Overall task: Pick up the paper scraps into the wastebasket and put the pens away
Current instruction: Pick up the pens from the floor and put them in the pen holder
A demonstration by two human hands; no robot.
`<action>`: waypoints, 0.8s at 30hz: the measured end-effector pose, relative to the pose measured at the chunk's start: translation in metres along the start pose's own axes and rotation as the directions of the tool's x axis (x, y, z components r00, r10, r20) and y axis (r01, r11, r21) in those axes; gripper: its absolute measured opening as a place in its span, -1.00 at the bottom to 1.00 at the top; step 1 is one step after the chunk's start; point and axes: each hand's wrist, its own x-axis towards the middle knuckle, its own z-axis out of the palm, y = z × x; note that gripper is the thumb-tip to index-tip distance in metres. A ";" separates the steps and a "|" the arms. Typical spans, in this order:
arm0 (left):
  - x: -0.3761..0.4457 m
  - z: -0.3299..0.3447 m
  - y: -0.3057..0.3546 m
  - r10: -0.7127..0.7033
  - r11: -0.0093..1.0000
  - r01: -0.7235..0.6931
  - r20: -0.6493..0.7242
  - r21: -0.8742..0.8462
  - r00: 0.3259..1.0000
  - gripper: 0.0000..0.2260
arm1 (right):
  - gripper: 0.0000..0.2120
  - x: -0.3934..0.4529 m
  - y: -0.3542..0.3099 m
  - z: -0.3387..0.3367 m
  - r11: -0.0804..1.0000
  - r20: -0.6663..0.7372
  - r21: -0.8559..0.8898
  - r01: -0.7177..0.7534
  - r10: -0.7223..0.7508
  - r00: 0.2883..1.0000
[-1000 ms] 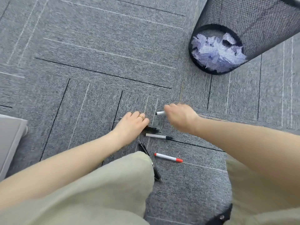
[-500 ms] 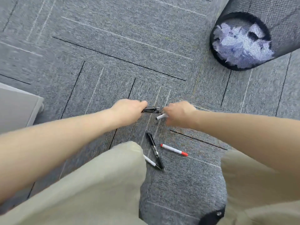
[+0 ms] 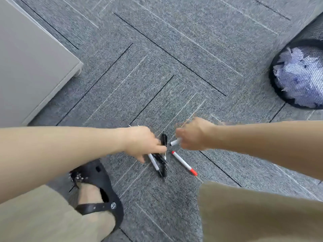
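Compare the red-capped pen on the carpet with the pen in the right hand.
The red-capped pen lies free on the carpet, untouched; the white pen is gripped in the right hand. The red-capped pen shows its whole length; only one end of the white pen pokes out. Both have white barrels.

Pens (image 3: 160, 161) between hands, wastebasket (image 3: 297, 77) far right (scraps (image 3: 300, 70) inside)

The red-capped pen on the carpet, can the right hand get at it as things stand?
Probably yes: the red-capped pen lies uncovered just below the right hand, though that grip already holds a white pen.
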 end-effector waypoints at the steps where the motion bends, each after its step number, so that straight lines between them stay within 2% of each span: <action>1: 0.007 0.008 0.009 0.005 0.999 -0.003 -0.036 0.033 0.999 -0.41 | -0.78 -0.003 -0.003 0.006 0.999 0.028 -0.035 0.023 -0.022 0.999; 3: 0.018 0.014 0.024 -0.036 0.999 0.039 -0.137 0.025 0.990 -0.45 | -0.62 -0.009 -0.010 0.012 0.996 0.052 -0.079 0.041 -0.036 0.998; 5: 0.027 0.019 0.037 -0.087 0.996 0.092 -0.210 0.013 0.974 -0.49 | -0.46 -0.015 -0.014 0.023 0.998 0.020 -0.057 -0.026 0.027 0.999; 8: 0.027 0.027 0.045 -0.107 0.988 0.138 -0.354 0.063 0.929 -0.66 | -0.38 -0.018 -0.023 0.041 0.995 -0.037 0.008 -0.103 0.103 0.994; 11: 0.026 0.028 0.043 -0.087 0.989 0.129 -0.433 0.070 0.897 -0.79 | -0.45 -0.019 -0.029 0.053 0.998 -0.146 -0.027 -0.051 0.047 0.988; 13: 0.028 0.025 0.040 -0.074 0.986 0.130 -0.436 0.100 0.897 -0.82 | -0.62 -0.022 -0.034 0.055 0.996 -0.207 -0.085 0.041 -0.058 0.977; 16: 0.028 0.021 0.034 -0.029 0.985 0.101 -0.435 0.142 0.900 -0.86 | -0.77 -0.025 -0.037 0.055 0.980 -0.208 -0.165 0.112 -0.146 0.967; 18: 0.029 0.015 0.025 -0.058 0.986 0.118 -0.412 0.121 0.909 -0.83 | -0.80 -0.023 -0.026 0.054 0.992 -0.213 -0.097 0.075 -0.095 0.973; 19: 0.028 0.011 0.021 -0.114 0.988 0.146 -0.384 0.055 0.916 -0.81 | -0.78 -0.022 -0.016 0.052 0.999 -0.222 -0.001 0.033 -0.032 0.974; 20: 0.029 0.007 0.015 -0.216 0.976 0.199 -0.363 -0.085 0.906 -0.78 | -0.76 -0.022 -0.006 0.049 0.990 -0.228 0.138 -0.021 0.052 0.972; 21: 0.029 0.000 0.009 -0.365 0.913 0.270 -0.318 -0.307 0.875 -0.78 | -0.75 -0.022 0.005 0.044 0.943 -0.230 0.322 -0.080 0.160 0.960; 22: 0.029 -0.011 0.003 -0.515 0.755 0.323 -0.212 -0.570 0.830 -0.82 | -0.75 -0.023 0.014 0.039 0.832 -0.214 0.539 -0.133 0.287 0.934; 23: 0.032 -0.021 -0.005 -0.611 0.532 0.307 -0.106 -0.789 0.785 -0.88 | -0.74 -0.025 0.023 0.033 0.643 -0.169 0.748 -0.161 0.420 0.892; 24: 0.036 -0.033 -0.013 -0.671 0.298 0.233 -0.029 -0.926 0.741 -0.93 | -0.75 -0.026 0.033 0.028 0.400 -0.112 0.906 -0.137 0.540 0.834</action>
